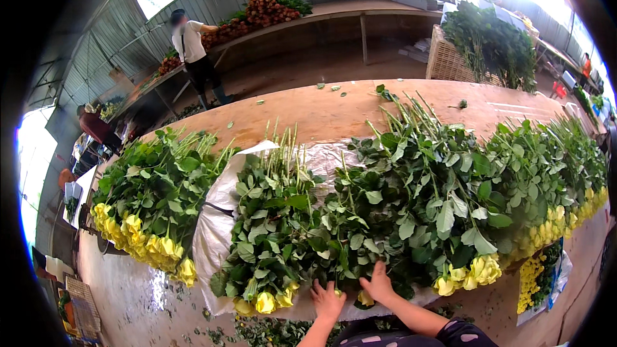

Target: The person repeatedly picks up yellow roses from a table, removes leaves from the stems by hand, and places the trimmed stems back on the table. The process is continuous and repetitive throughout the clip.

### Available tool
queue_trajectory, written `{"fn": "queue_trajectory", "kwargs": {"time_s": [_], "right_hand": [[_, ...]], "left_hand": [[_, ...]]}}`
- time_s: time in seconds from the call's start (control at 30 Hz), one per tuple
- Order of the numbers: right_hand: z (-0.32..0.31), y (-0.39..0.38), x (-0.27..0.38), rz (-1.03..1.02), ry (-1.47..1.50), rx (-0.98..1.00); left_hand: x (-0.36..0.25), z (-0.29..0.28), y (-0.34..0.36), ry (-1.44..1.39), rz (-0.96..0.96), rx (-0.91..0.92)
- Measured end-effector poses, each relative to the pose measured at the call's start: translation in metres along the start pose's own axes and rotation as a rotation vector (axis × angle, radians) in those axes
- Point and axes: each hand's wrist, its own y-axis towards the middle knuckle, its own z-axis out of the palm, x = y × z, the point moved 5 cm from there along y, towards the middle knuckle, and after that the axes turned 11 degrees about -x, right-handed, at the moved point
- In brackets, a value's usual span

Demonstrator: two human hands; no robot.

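Note:
Yellow roses with long leafy stems lie along the table, blooms toward me. My left hand (328, 302) is at the front edge of the pile, fingers apart over the leaves beside a small yellow bloom. Just right of it, my right hand (380, 284) reaches into the foliage with thumb and fingers apart, above another yellow rose (365, 298). I see nothing held in either hand, though leaves hide some fingertips. Left of my hands is a small group of rose blooms (265, 302); a fuller group of blooms (468, 274) is on the right.
White plastic sheeting (212, 250) lies under the middle stems on the wooden table (308, 106). More rose bunches (154, 244) lie at both ends. Fallen leaves litter the floor. Beyond stand a wicker crate (448, 56), a long bench (347, 9) with orange flowers and a person (191, 42).

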Motion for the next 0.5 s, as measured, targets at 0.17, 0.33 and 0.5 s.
{"fn": "queue_trajectory", "kwargs": {"time_s": [0.17,0.33,0.5], "right_hand": [[0.001,0.012,-0.016,-0.023,0.545,0.200],[-0.028,-0.015,-0.008,0.322,0.996,0.413],[-0.070,-0.030,-0.025,0.129,0.949,0.393]], "left_hand": [[-0.023,0.003,-0.002,-0.777,-0.452,0.307],[-0.110,-0.047,-0.020,-0.655,0.067,0.177],[-0.164,-0.075,-0.049,-0.521,0.251,0.378]]}}
